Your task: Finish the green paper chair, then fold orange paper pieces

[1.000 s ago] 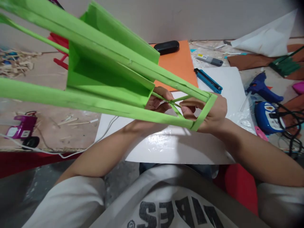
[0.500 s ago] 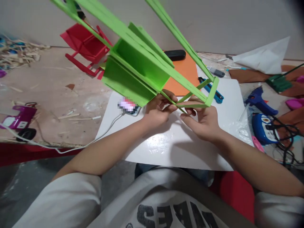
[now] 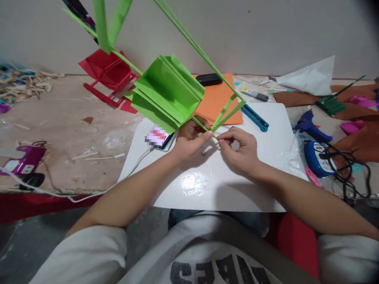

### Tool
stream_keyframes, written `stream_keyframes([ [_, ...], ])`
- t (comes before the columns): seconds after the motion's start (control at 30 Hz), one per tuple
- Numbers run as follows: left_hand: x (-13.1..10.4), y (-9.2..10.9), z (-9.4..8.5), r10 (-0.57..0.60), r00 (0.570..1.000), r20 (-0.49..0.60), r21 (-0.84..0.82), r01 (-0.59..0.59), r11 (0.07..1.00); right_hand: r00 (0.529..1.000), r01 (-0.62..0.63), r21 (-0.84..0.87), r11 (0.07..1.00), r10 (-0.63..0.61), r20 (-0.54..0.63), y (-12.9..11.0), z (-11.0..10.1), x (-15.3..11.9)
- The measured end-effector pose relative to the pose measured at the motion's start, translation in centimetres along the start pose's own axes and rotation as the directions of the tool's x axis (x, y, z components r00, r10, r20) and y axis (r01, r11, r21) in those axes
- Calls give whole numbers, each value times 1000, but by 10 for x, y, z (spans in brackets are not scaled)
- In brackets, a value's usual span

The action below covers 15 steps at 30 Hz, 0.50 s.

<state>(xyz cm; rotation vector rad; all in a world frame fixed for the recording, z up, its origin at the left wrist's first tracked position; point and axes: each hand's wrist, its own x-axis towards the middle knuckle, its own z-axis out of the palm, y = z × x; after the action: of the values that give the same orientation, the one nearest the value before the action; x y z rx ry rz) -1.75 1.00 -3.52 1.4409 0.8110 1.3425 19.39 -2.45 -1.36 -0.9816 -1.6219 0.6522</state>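
Note:
A bright green paper model [image 3: 168, 90], with a folded seat-like box and long thin rails, is held up tilted above the white board [image 3: 189, 197]. My left hand [image 3: 191, 142] is closed around a thin green bar below the box, thumb on top; some of its fingers are hidden under the model. At the near end of that same bar, the thumb and forefinger of my right hand [image 3: 238, 150] pinch the tip. Two slim green struts meet the bar between the hands and rise to a corner at the right. The model's upper end runs out of view.
A red paper chair [image 3: 109, 77] stands behind left. Around the board lie a phone [image 3: 158, 136], orange paper [image 3: 219, 102], a blue cutter [image 3: 256, 118], a grey cutter [image 3: 254, 94], a blue glue gun [image 3: 312, 126] and a purple device [image 3: 23, 157]. Wood scraps [image 3: 26, 83] lie far left.
The green model has turned, so its broad rail no longer crosses in front of the box. My right hand has shifted left and now pinches the bar's end. The camera view has moved slightly.

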Motion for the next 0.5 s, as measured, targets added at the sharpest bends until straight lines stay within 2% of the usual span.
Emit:
stream_keyframes([
  [0.07,3,2,-2,3,999,-42,-1,-3,1000,999,25,-19,1000,-24,32,5,1,-1],
  [0.13,4,4,-3,-21,998,-57,-3,21,1000,999,44,-29,999,-44,16,9,1,0],
  [0.3,7,11,2,-122,990,-71,-30,120,992,984,54,-104,993,-70,-161,19,-13,21],
  [0.37,9,13,5,-160,984,-84,-50,156,986,962,19,-167,986,-63,-265,27,-27,36],
  [0.43,11,15,6,-200,976,-86,-53,196,979,948,-52,-249,967,-30,-315,36,-45,52],
  [0.5,13,17,6,-241,969,-56,-38,240,970,965,-180,-388,904,85,-249,43,-63,67],
])
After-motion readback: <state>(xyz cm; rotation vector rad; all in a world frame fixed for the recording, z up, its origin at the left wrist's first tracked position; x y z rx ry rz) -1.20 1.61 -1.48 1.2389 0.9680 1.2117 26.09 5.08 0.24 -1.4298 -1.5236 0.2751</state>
